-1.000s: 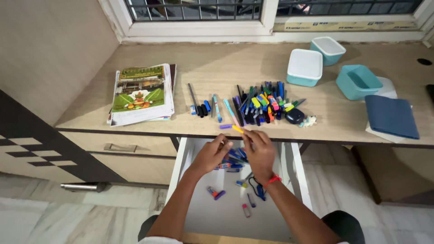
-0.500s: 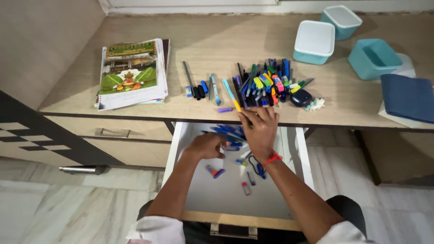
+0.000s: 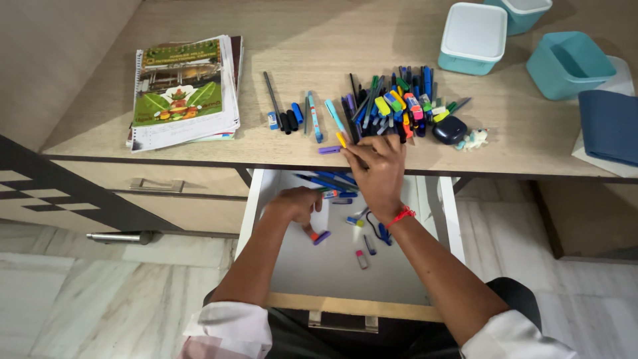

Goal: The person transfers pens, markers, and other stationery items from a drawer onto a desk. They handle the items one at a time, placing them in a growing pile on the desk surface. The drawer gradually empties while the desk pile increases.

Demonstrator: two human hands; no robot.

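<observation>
The right hand point(image 3: 377, 169), fingers spread, lays a yellow-capped pen point(image 3: 340, 139) beside the pen pile point(image 3: 399, 106) at the frame's centre, while the left hand point(image 3: 296, 205), curled inside the open drawer point(image 3: 339, 266), probably must next pinch the purple-capped marker point(image 3: 320, 237).

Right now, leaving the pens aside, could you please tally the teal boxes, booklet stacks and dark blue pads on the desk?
Teal boxes: 3
Booklet stacks: 1
Dark blue pads: 1
Total: 5
</observation>
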